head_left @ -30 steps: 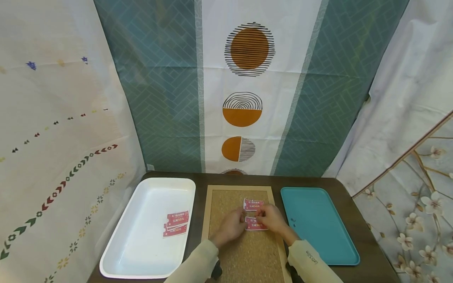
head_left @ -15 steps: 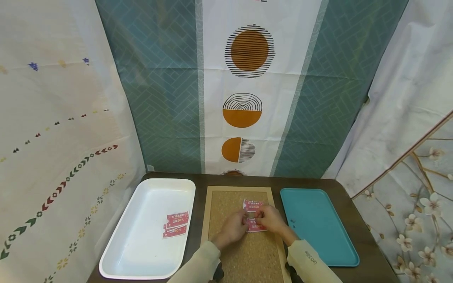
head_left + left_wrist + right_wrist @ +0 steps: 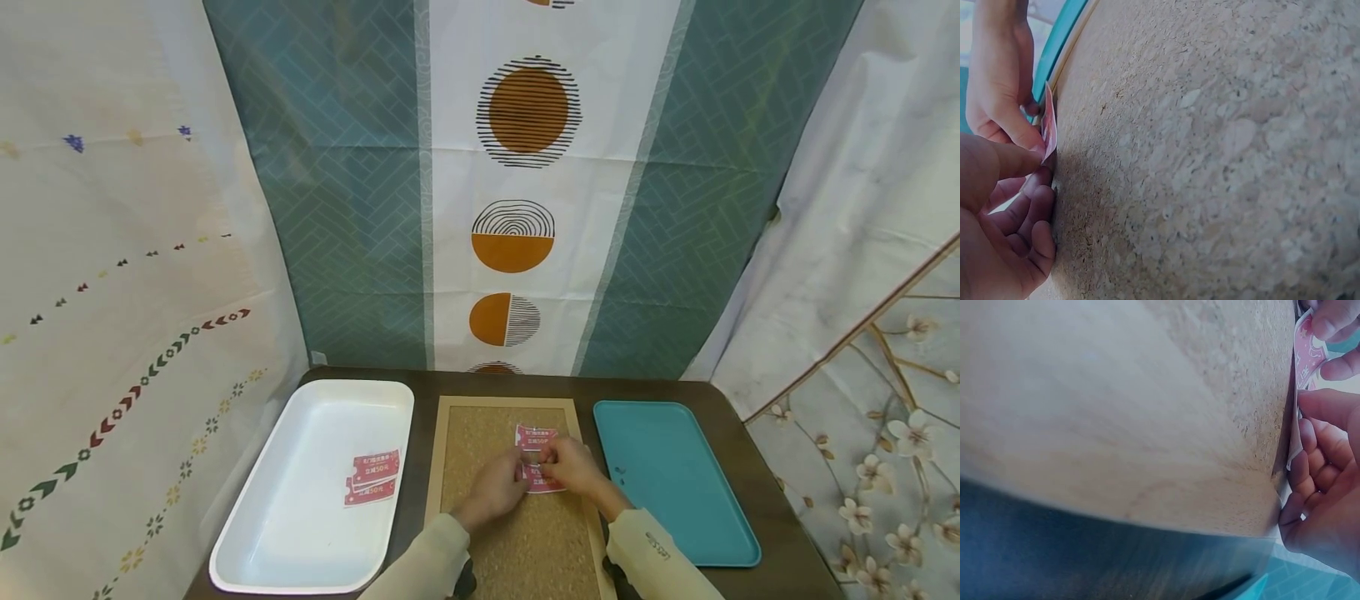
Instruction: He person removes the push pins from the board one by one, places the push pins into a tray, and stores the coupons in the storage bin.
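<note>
On the cork board [image 3: 517, 550] two red-and-white paper coupons lie one above the other. The upper coupon [image 3: 534, 435] is just beyond my fingertips. My left hand [image 3: 497, 485] pinches the lower coupon [image 3: 546, 483] near its left side. From the right, my right hand [image 3: 573, 467] pinches at the top edge of the same coupon, covering part of it; I cannot tell whether a small pin is between its fingertips. In the left wrist view the coupon [image 3: 1050, 128] stands slightly bowed off the cork. In the right wrist view the right hand's other fingers [image 3: 1316, 459] are curled beneath it.
To the left stands a white tray [image 3: 300, 500] with overlapping red coupons [image 3: 372, 477] near its right side. A teal tray [image 3: 678, 475] with a few small dark specks lies to the right. Behind the dark table [image 3: 585, 387] hangs a patterned curtain [image 3: 360, 208].
The left fingertips have shifted slightly right, closer to the right hand, over the lower coupon. The right hand stays nearly in place. The head view has tilted up a little.
</note>
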A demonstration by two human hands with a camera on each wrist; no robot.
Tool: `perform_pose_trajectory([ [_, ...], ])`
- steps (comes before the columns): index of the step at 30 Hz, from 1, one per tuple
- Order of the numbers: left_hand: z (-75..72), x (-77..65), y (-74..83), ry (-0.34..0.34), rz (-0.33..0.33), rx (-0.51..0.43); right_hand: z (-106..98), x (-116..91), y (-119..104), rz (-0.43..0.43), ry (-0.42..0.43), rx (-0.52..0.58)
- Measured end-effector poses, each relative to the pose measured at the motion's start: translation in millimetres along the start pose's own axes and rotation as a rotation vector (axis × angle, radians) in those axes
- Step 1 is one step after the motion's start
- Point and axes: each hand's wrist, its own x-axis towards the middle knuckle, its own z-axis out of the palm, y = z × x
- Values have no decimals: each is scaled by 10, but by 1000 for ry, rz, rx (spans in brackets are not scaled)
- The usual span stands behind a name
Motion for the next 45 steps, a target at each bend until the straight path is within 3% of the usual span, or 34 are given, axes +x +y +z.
perform_pose_trajectory([
  [23,23,-8,-15,5,-38,-14,-37,-19,-27,26,-62,82],
  [40,9,-32,-20,31,-3,-17,-43,2,5,-22,-56,97],
  [45,24,-17,-33,34,-2,-8,-43,11,14,-1,-71,107],
])
